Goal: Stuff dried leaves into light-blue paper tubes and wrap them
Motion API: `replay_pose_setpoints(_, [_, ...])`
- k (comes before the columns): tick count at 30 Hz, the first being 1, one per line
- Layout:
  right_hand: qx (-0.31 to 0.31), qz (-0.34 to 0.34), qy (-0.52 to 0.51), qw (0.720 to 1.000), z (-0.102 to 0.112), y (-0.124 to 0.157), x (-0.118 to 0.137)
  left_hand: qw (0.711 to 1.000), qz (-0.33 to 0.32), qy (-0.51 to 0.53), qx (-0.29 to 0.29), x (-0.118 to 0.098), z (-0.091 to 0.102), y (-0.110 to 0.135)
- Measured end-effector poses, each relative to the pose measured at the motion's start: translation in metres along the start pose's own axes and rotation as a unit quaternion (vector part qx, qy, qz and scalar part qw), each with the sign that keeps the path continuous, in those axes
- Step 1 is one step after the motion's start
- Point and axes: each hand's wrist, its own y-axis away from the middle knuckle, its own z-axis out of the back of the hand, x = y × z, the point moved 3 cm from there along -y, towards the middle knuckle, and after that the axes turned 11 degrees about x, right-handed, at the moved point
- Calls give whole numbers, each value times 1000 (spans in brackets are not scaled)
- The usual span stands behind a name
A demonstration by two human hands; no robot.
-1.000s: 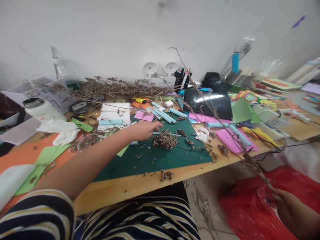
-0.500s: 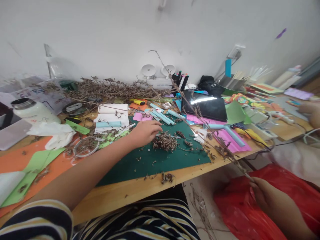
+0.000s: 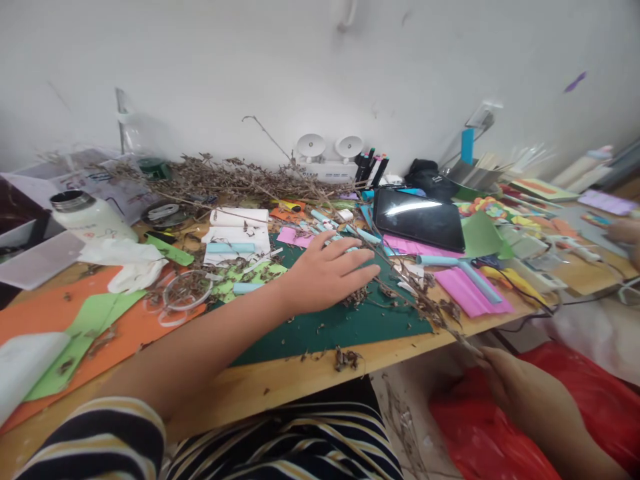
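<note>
My left hand (image 3: 327,270) lies over the pile of dry leaf bits on the dark green cutting mat (image 3: 345,327), fingers stretched out and slightly spread. My right hand (image 3: 505,380) is below the table's edge, pinched on the thick end of a long dry branch (image 3: 380,260). The branch slants up and left across the mat, passing just over my left fingers, with its thin tip near the wall. A red plastic bag (image 3: 565,407) lies under my right hand.
A heap of dry twigs (image 3: 220,177) lies along the back of the wooden table (image 3: 280,380). Around the mat are blue paper rolls (image 3: 227,247), pink paper (image 3: 475,287), a black tablet (image 3: 420,217), a white bottle (image 3: 90,217), orange and green sheets (image 3: 65,313). Another person's hand (image 3: 625,233) shows far right.
My left hand moved right and spread flat over the leaf pile. My right hand rose toward the table edge, swinging the branch lower and leftward across the mat.
</note>
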Motion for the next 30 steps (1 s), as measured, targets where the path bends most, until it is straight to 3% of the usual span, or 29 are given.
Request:
replay_pose_setpoints(6, [9,22,15,1000,10,-6,12,999,47,-16,-20,10,5,4])
replay_pose_setpoints(10, [-27,21,30,999,16,-11,24,1000,10,-9,-16,3,6,8])
replay_pose_setpoints(14, [-66,70,68,993,23,-19,39,1000,0,17,3,-9,10,-4])
replay_pose_setpoints(17, [-95,111,108,983,28,-24,47,998,-11,36,54,-19,14,-18])
replay_pose_setpoints(21, [-139,121,110,977,33,-28,53,984,7,58,169,-20,9,-30])
replay_pose_setpoints(26, [-121,127,120,977,34,-30,60,940,32,172,294,-9,0,-31])
replay_pose_setpoints(30, [-126,134,127,975,41,-34,67,922,26,182,340,-9,-2,-33])
